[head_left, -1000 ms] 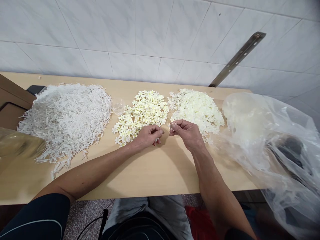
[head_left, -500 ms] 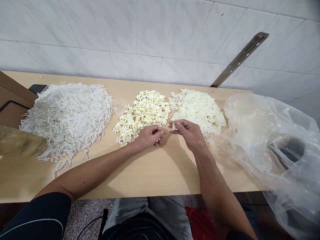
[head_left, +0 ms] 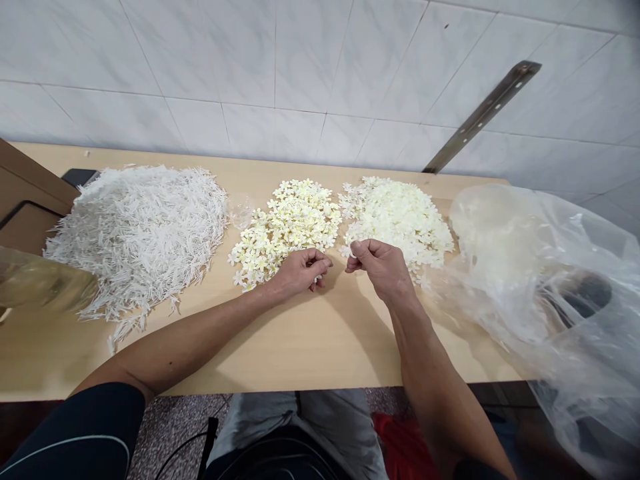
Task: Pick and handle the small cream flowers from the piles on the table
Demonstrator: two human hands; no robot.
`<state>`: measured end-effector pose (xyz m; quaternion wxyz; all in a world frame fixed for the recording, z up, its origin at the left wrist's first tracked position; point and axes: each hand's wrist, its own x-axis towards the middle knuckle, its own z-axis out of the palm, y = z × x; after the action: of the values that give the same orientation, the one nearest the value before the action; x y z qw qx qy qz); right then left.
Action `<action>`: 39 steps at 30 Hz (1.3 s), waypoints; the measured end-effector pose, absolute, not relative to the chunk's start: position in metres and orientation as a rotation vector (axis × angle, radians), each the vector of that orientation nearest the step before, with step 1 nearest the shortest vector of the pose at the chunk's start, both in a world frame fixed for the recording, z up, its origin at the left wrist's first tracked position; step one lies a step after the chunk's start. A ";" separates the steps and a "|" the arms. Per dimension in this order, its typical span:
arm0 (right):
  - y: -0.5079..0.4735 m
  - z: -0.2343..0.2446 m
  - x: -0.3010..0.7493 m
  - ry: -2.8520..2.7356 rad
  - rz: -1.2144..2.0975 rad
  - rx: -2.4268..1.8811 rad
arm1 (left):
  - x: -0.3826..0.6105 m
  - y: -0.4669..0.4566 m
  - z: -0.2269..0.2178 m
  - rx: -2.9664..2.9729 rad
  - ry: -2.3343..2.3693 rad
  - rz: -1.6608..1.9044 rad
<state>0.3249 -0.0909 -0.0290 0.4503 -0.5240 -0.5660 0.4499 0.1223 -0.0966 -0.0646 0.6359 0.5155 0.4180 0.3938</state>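
Observation:
My left hand [head_left: 305, 270] is closed in a pinch at the front edge of a pile of white flowers with yellow centres [head_left: 295, 223]. A small white bit shows under its fingers, too hidden to name. To its right, my right hand [head_left: 377, 263] pinches a small white flower, mostly covered by the thumb and fingertips. Just behind that hand lies a heap of plain pale flowers [head_left: 405, 217]. The hands are a short gap apart, low over the wooden table [head_left: 310, 347].
A large heap of thin white stems [head_left: 145, 227] lies on the left, beside a cardboard box [head_left: 30, 193] and a blurred, shiny, see-through yellowish thing [head_left: 45, 283]. Clear plastic bags [head_left: 515, 247] spread over the right end. A metal bracket [head_left: 483, 117] is on the tiled wall behind.
My right fingers have curled in tighter around the white flower, which shows less now. The left hand keeps nearly the same pose. The view has shifted slightly.

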 end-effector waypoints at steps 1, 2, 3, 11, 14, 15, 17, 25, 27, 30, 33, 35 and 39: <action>-0.091 -0.030 0.324 -1.403 1.114 -1.291 | 0.122 -0.097 -0.064 1.174 0.955 0.900; -0.091 -0.030 0.324 -1.404 1.121 -1.285 | 0.122 -0.097 -0.063 1.169 0.953 0.899; -0.090 -0.031 0.323 -1.404 1.134 -1.276 | 0.122 -0.097 -0.063 1.165 0.950 0.896; -0.088 -0.042 0.321 -1.383 1.194 -1.206 | 0.120 -0.094 -0.066 1.141 0.908 0.973; -0.089 -0.040 0.320 -1.376 1.208 -1.210 | 0.119 -0.093 -0.068 1.149 0.904 0.981; -0.090 -0.039 0.320 -1.389 1.204 -1.221 | 0.119 -0.093 -0.069 1.151 0.908 0.981; -0.092 -0.037 0.319 -1.423 1.192 -1.242 | 0.118 -0.093 -0.068 1.155 0.916 0.982; -0.095 -0.033 0.315 -1.514 1.211 -1.271 | 0.118 -0.096 -0.056 1.178 0.932 1.010; -0.096 -0.033 0.314 -1.526 1.238 -1.271 | 0.118 -0.096 -0.055 1.175 0.927 1.029; -0.096 -0.033 0.313 -1.523 1.260 -1.275 | 0.117 -0.095 -0.055 1.159 0.917 1.051; -0.096 -0.034 0.312 -1.519 1.273 -1.271 | 0.116 -0.094 -0.058 1.165 0.945 1.042; -0.096 -0.035 0.312 -1.533 1.284 -1.260 | 0.116 -0.093 -0.060 1.160 0.947 1.047; -0.095 -0.037 0.313 -1.539 1.277 -1.229 | 0.116 -0.093 -0.060 1.104 0.919 1.056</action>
<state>0.3134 -0.0954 -0.0367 0.3868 -0.4830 -0.6045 0.5016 0.1165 -0.0926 -0.0600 0.6282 0.4818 0.4012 0.4607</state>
